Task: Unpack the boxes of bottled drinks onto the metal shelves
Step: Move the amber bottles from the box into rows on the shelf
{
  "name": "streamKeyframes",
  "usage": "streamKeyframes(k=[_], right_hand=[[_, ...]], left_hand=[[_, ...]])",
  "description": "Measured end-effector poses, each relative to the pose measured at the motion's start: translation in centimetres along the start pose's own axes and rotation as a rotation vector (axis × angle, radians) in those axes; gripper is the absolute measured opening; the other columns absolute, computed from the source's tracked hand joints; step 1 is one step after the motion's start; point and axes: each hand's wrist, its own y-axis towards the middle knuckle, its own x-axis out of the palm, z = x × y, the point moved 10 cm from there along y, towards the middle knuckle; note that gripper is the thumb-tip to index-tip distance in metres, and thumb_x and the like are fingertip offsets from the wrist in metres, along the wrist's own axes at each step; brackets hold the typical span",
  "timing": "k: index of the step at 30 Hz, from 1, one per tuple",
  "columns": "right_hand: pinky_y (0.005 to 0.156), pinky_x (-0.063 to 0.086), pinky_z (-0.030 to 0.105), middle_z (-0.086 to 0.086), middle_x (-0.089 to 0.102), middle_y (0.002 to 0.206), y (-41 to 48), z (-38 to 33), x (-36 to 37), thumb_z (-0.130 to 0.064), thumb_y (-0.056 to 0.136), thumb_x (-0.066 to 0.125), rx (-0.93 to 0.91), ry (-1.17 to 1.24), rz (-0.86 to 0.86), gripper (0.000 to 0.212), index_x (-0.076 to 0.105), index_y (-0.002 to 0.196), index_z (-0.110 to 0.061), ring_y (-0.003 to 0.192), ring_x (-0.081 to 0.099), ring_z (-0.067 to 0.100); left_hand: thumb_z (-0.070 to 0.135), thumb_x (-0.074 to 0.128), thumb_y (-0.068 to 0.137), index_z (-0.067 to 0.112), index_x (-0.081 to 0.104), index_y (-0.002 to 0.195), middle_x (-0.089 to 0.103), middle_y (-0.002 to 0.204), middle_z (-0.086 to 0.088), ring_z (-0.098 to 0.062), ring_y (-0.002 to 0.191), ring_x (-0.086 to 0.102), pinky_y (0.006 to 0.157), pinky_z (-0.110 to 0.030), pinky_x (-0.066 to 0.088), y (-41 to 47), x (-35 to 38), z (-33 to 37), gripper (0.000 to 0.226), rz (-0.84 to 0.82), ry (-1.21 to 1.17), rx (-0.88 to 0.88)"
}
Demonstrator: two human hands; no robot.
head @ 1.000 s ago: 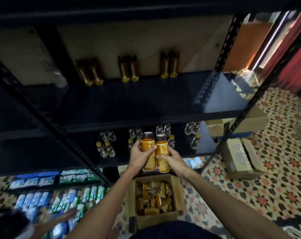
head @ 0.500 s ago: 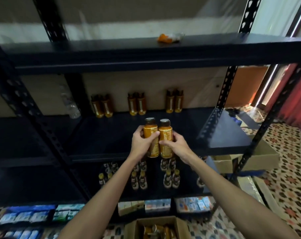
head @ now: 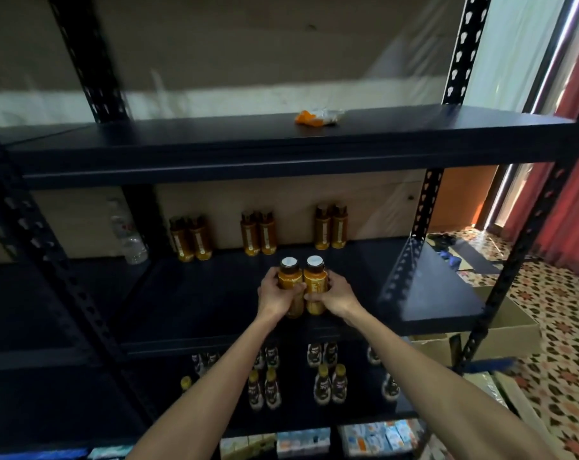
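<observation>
Middle shelf [head: 198, 300] lies bare in front; paired bottles [head: 258, 232] line its back, upper shelf [head: 215, 151] overhead.

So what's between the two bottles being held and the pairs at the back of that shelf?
Nothing: in the head view, only bare dark shelf lies between the held bottles and the back pairs.

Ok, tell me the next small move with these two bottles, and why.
Probably set them down in front of the middle pair: left hand and right hand each grip one bottle near the shelf front, and the back row stands in pairs.
</observation>
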Motion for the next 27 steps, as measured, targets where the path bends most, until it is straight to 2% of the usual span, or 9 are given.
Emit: streamKeyframes(k=[5,8,9,12,14,17,20,24,27], right_hand=[[0.098,0.046,0.029,-0.006,0.065,0.126,0.1,-0.2,0.0,-0.028,0.072,0.089,-0.006,-0.039,-0.047,0.074,0.052,0.136,-0.023,0.120,0.060,0.015],[0.108,0.039,0.029,-0.013,0.049,0.136,-0.3,-2.0,-1.3,-0.031,0.073,0.090,-0.052,-0.042,-0.052,0.095,0.036,0.151,-0.027,0.128,0.045,0.008],[0.107,0.037,0.028,-0.014,0.046,0.136,-0.3,-3.0,-2.1,-0.032,0.075,0.088,-0.090,-0.050,-0.031,0.093,0.036,0.152,-0.029,0.129,0.042,0.006],[0.100,0.043,0.026,-0.008,0.053,0.141,-0.5,-7.4,-4.1,-0.030,0.090,0.075,-0.229,-0.114,-0.005,0.058,0.051,0.143,-0.036,0.128,0.051,0.010],[0.094,0.048,0.025,-0.002,0.059,0.136,-0.8,-9.8,-4.1,-0.029,0.098,0.064,-0.272,-0.229,-0.063,0.038,0.060,0.135,-0.033,0.122,0.058,0.014],[0.098,0.046,0.026,0.001,0.060,0.135,-0.5,-11.1,-2.7,-0.021,0.101,0.060,-0.276,-0.555,-0.162,0.027,0.069,0.126,-0.025,0.124,0.057,0.019],[0.104,0.043,0.029,0.003,0.052,0.141,0.0,-11.0,-2.4,-0.013,0.100,0.061,-0.235,-0.673,-0.137,0.029,0.070,0.123,-0.027,0.131,0.049,0.023],[0.105,0.040,0.030,0.005,0.047,0.145,0.6,-10.6,-2.4,-0.013,0.099,0.061,-0.195,-0.688,-0.119,0.039,0.062,0.135,-0.028,0.135,0.045,0.026],[0.107,0.043,0.031,0.003,0.048,0.142,0.9,-10.2,-2.4,-0.016,0.097,0.064,-0.170,-0.658,-0.100,0.036,0.065,0.132,-0.028,0.131,0.049,0.024]], left_hand=[[0.032,0.087,0.072,0.033,0.052,0.115,0.066,0.114,0.008,-0.014,0.112,0.062,0.102,-0.046,0.050,0.5,0.5,0.4,0.055,-0.041,0.051,-0.011],[0.053,0.085,0.063,0.035,0.045,0.130,0.058,0.128,0.004,-0.017,0.119,0.058,0.101,-0.045,0.050,0.7,-0.1,1.4,0.080,-0.057,0.089,0.007],[0.058,0.082,0.064,0.035,0.045,0.134,0.054,0.131,0.003,-0.017,0.118,0.057,0.099,-0.042,0.051,0.7,-0.8,2.3,0.082,-0.026,0.106,0.033],[0.061,0.068,0.081,0.029,0.054,0.126,0.052,0.123,0.002,-0.017,0.107,0.057,0.086,-0.035,0.054,1.0,-2.6,6.5,0.057,0.047,0.292,0.129],[0.063,0.059,0.087,0.027,0.058,0.117,0.055,0.112,0.005,-0.016,0.098,0.058,0.075,-0.035,0.053,1.4,-2.0,8.3,0.047,-0.049,0.515,0.132],[0.054,0.063,0.090,0.024,0.055,0.100,0.062,0.099,0.000,-0.017,0.085,0.060,0.060,-0.031,0.045,1.7,-0.6,9.2,0.033,-0.202,0.716,0.119],[0.038,0.070,0.090,0.021,0.060,0.105,0.063,0.115,-0.005,-0.018,0.094,0.060,0.069,-0.031,0.049,2.0,0.0,10.6,0.024,-0.268,0.799,0.173],[0.021,0.069,0.091,0.020,0.053,0.139,0.052,0.142,-0.006,-0.023,0.121,0.055,0.092,-0.031,0.050,2.0,1.0,11.2,0.051,-0.465,0.928,0.198],[0.040,0.074,0.084,0.020,0.046,0.142,0.050,0.140,-0.007,-0.025,0.118,0.056,0.085,-0.033,0.051,2.4,0.2,11.3,0.067,-0.361,0.937,0.154]])
